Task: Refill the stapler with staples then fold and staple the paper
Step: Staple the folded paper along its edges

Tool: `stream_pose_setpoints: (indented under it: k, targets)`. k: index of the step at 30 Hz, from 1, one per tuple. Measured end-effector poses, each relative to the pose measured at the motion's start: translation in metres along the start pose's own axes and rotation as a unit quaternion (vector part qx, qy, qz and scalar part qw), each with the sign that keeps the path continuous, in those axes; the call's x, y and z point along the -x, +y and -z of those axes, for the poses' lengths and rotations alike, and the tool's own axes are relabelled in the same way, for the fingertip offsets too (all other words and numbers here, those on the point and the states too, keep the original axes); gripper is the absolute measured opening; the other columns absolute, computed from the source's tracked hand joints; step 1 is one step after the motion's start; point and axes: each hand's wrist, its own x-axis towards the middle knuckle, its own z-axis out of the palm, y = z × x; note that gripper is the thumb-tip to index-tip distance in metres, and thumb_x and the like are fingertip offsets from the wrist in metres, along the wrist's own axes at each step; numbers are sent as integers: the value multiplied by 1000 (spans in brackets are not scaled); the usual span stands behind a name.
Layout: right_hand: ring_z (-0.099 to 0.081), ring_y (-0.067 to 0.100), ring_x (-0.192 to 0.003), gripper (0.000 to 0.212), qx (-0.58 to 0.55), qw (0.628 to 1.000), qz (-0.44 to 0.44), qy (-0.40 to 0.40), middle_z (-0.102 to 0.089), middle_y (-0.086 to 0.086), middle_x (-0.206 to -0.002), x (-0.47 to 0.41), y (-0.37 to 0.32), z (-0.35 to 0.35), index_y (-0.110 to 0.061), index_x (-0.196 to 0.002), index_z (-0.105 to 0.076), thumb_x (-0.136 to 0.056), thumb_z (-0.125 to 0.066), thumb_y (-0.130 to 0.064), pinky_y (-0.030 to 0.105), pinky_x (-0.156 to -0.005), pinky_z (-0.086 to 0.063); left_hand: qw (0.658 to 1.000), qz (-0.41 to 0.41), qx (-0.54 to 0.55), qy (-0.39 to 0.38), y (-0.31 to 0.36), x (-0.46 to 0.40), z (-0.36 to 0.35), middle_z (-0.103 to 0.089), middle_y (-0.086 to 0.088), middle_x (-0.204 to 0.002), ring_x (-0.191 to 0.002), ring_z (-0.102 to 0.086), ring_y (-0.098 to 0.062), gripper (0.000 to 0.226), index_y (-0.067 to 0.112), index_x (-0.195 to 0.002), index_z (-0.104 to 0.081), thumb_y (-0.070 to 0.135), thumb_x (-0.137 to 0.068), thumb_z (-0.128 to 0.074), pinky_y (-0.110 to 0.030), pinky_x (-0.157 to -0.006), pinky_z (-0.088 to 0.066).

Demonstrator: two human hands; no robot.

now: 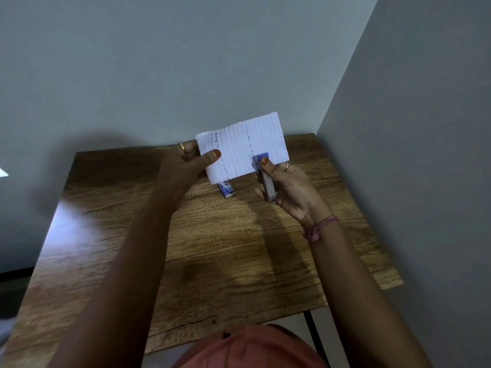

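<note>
Wood-grain tabletop (225,261), rectangular, set into a corner of plain grey walls (186,62). Above it, right hand (289,187) fingers clenched round a slim metal stapler (268,185), its blue tip biting the lower edge of folded lined paper (247,144). Left hand (183,166) pinching the paper's left edge; small blue staple box (226,189) flat on the tabletop beneath.

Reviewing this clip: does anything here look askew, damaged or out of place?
Nothing serious. The folded lined paper has a ragged, torn-looking top edge. The left hand pinches it above the table, while the right hand holds the stapler on its lower edge. The staple box lies on the table, partly hidden behind the paper.
</note>
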Motion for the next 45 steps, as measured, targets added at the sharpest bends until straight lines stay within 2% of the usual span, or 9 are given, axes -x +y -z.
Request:
stream_pose_setpoints:
  k: [6,8,14,19,21,24,27,33,45]
  targets:
    - [-69,14,-85,19,-1,999,-14,-40,-69,7,-97,2,10,13,-12,-93,-69,-75,-70,-21,23,-60,-56,999,1,8,47,-8,0,2,-74,-7,-103,-95,-71,-22,28,5,-108,-68,11,-81,-72,-36,-74,-60]
    - [-68,14,-86,30,-18,999,-15,-33,-67,8,-100,1,16,20,-7,-109,-65,-80,-67,-11,23,-61,-56,998,5,11,60,-12,0,3,-75,0,-96,-93,-72,-21,21,12,-100,-70,11,-79,-74,-35,-71,-60]
    - [-68,10,-81,45,2,999,-12,30,-69,5,-98,-8,40,38,-9,-125,-57,-85,-54,13,19,-58,-53,985,67,108,115,-30,2,9,-72,-6,-105,-94,-71,-19,33,6,-110,-64,5,-79,-74,-33,-71,-59]
    - [-68,5,-80,51,65,989,28,126,-73,-11,-84,-21,61,39,-14,-126,-57,-81,-64,8,20,-67,-53,976,96,135,138,-42,8,17,-70,-5,-102,-88,-73,-17,25,12,-100,-59,6,-80,-72,-26,-63,-58]
    - [-66,6,-79,52,125,973,39,189,-68,-14,-73,-29,71,38,-14,-127,-57,-79,-71,1,24,-72,-54,974,107,138,143,-46,8,21,-69,-6,-104,-89,-73,-17,26,13,-102,-59,6,-80,-72,-28,-65,-60]
    - [-66,13,-90,55,199,943,61,258,-65,-9,-84,-41,82,36,-12,-127,-57,-75,-77,-9,32,-84,-55,972,113,145,144,-50,8,27,-70,-7,-105,-90,-72,-18,27,12,-104,-59,8,-80,-72,-29,-67,-61]
    - [-63,6,-85,55,301,902,83,299,-65,-9,-90,-55,88,34,-9,-125,-58,-74,-79,-14,21,-76,-53,970,122,151,145,-53,8,34,-70,-8,-105,-93,-72,-21,27,10,-105,-59,7,-81,-71,-24,-62,-58]
    - [-54,5,-82,42,470,818,98,315,-70,6,-102,-84,94,28,-5,-114,-63,-76,-75,-19,16,-69,-45,959,156,175,157,-61,6,48,-69,-11,-106,-95,-70,-22,22,9,-100,-58,0,-82,-68,-27,-66,-59]
    - [-63,23,-105,49,553,771,92,303,-68,8,-114,-106,97,22,-9,-125,-58,-83,-70,-32,35,-86,-51,950,200,165,175,-78,1,67,-65,-11,-111,-96,-68,-22,27,10,-102,-54,-1,-82,-68,-26,-66,-59]
